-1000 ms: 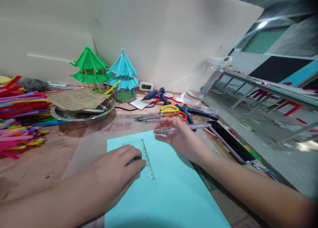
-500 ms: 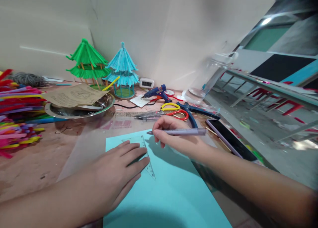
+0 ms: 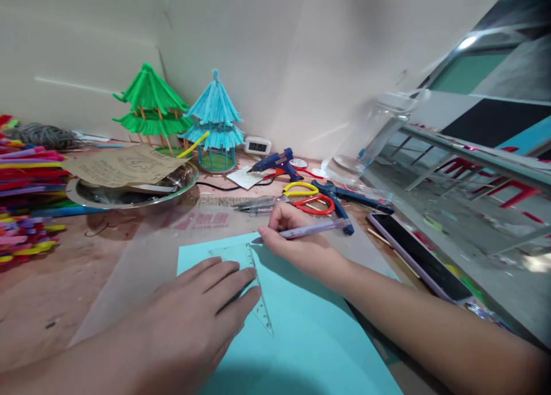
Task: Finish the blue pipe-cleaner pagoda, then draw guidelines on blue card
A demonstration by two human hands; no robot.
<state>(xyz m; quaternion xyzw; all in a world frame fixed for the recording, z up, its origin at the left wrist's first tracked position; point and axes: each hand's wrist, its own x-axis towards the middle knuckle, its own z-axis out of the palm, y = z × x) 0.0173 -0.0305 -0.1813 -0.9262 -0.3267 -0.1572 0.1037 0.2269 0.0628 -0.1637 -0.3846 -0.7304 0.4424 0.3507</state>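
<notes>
Now the right hand [image 3: 297, 248] has come down from its hover over the scissors and settled at the top of the blue paper [image 3: 301, 337], its fingers clenched round a lilac pen [image 3: 307, 229]. A second ago that pen was waving in mid-air, blurred; half a second ago it was levelled above the sheet; at this moment its tip sits just beside the upper corner of the clear set square [image 3: 253, 280], close enough that I cannot tell whether it touches the paper.

The left hand [image 3: 193, 320] has barely shifted. It lies flat, fingers spread and pressing down on the set square, which rests on the blue paper near its top left corner with one long edge facing the pen. The paper itself lies on a clear sheet on the tabletop [image 3: 51, 303], in front of the person.

To my eye the approach is over and the pen is placed for ruling a line along that edge, with the left hand holding the set square against slipping.

Behind, the scissors [image 3: 307, 197], glue gun [image 3: 275, 162] and phone [image 3: 419, 257] lie untouched.
</notes>
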